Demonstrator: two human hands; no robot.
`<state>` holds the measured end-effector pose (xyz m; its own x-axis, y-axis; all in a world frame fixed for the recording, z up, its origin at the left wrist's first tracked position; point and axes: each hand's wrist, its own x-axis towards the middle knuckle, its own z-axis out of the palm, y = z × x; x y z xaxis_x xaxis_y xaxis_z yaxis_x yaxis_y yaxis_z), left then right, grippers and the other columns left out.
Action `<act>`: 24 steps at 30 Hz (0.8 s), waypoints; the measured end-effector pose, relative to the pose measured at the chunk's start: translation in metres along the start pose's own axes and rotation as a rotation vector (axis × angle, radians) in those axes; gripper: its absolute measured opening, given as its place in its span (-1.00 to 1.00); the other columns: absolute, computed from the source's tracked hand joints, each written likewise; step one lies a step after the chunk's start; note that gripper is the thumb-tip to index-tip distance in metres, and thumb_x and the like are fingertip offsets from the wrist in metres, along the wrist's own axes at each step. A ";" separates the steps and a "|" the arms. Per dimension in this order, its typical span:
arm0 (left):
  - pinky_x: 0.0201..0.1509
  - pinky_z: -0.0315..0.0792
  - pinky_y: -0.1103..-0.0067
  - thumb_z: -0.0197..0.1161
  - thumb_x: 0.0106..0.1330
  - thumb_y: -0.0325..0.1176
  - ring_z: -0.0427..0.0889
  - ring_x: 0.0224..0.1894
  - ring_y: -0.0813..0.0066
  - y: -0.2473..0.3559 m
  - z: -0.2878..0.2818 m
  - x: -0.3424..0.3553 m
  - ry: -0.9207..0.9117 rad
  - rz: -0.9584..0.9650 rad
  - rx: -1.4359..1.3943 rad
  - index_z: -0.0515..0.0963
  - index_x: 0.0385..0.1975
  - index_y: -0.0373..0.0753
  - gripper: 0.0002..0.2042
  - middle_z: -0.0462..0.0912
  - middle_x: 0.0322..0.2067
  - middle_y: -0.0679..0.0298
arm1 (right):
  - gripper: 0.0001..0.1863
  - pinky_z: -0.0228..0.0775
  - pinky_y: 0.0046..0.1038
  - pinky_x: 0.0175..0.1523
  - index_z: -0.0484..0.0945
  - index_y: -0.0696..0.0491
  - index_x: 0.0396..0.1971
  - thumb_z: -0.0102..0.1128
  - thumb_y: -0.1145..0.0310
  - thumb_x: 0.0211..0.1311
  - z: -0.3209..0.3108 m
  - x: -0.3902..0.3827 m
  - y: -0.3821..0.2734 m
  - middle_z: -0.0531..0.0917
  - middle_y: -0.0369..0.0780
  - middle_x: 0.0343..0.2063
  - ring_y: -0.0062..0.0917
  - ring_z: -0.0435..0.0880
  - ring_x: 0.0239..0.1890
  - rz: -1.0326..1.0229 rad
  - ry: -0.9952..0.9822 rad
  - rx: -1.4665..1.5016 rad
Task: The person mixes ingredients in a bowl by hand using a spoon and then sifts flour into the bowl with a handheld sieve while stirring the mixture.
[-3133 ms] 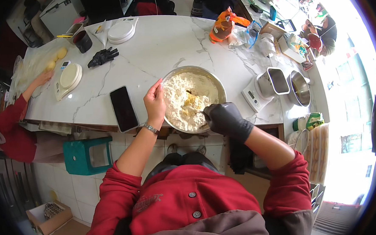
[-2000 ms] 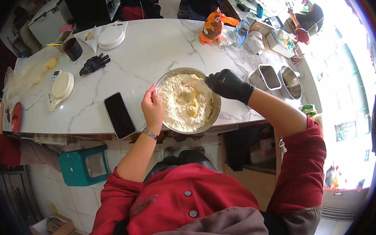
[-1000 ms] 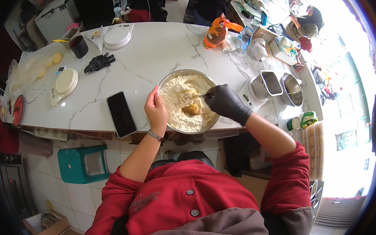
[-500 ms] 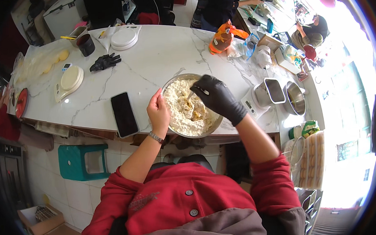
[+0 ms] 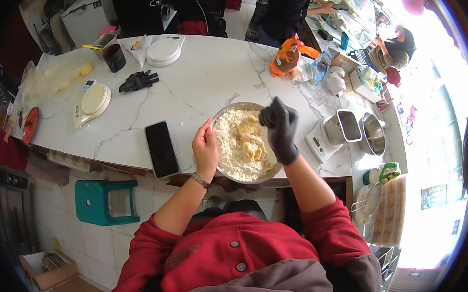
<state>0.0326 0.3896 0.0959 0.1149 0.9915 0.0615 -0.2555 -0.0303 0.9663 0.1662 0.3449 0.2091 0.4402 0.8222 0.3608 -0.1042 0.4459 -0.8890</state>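
Note:
A round metal mixing bowl (image 5: 268, 175) sits at the near edge of the counter, holding pale flour (image 5: 238, 165) with wet yellow clumps (image 5: 253, 150) in the middle. My bare left hand (image 5: 206, 151) grips its left rim, thumb up, with a watch on the wrist. Over the right side of the bowl, my right hand (image 5: 280, 128) in a black glove is closed in a fist, knuckles up. The thin metal utensil seen in it a moment earlier is mostly hidden now.
Left of the bowl lies a phone (image 5: 162, 149); beyond it are a black glove (image 5: 138, 81), a cream scale (image 5: 94, 100) and a white scale (image 5: 164, 51). To the right, a metal container (image 5: 346, 126) stands on another scale (image 5: 320, 142) beside a steel bowl (image 5: 373, 133). An orange bag (image 5: 286, 57) stands behind.
My right hand has turned more upright and shifted toward the bowl's right side. The clumps in the flour have moved and spread. My left hand keeps its hold on the rim.

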 end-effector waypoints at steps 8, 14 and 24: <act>-0.38 0.30 0.75 -0.07 0.28 -0.42 0.36 -0.49 0.73 0.002 0.005 -0.004 0.062 -0.017 0.143 0.43 -0.11 -0.37 -0.74 0.55 -0.37 0.29 | -0.51 -0.15 -0.58 -0.64 0.20 0.07 -0.91 0.08 0.27 0.16 -0.031 -0.036 0.054 0.19 -0.43 -0.86 -0.79 0.08 -0.75 0.167 -0.026 -0.138; -0.34 0.33 0.73 -0.08 0.30 -0.40 0.41 -0.45 0.69 0.000 0.001 -0.004 0.072 -0.038 0.086 0.42 -0.11 -0.38 -0.74 0.55 -0.35 0.26 | -0.53 -0.14 -0.56 -0.65 0.18 0.09 -0.89 -0.07 0.38 0.25 -0.010 -0.027 -0.017 0.15 -0.39 -0.88 -0.72 0.02 -0.80 0.125 -0.021 0.030; -0.41 0.33 0.67 -0.03 0.25 -0.37 0.39 -0.55 0.65 -0.005 0.006 -0.002 0.066 0.110 0.291 0.45 -0.14 -0.30 -0.75 0.53 -0.53 0.23 | -0.55 -0.12 -0.59 -0.69 0.12 -0.05 -0.81 -0.09 0.20 0.27 -0.028 -0.013 0.039 0.10 -0.42 -0.86 -0.74 0.02 -0.82 0.224 0.202 -0.060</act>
<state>0.0397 0.3868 0.0928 0.0364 0.9861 0.1624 0.0234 -0.1633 0.9863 0.1812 0.3416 0.1620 0.5810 0.8082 0.0963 -0.1687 0.2353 -0.9572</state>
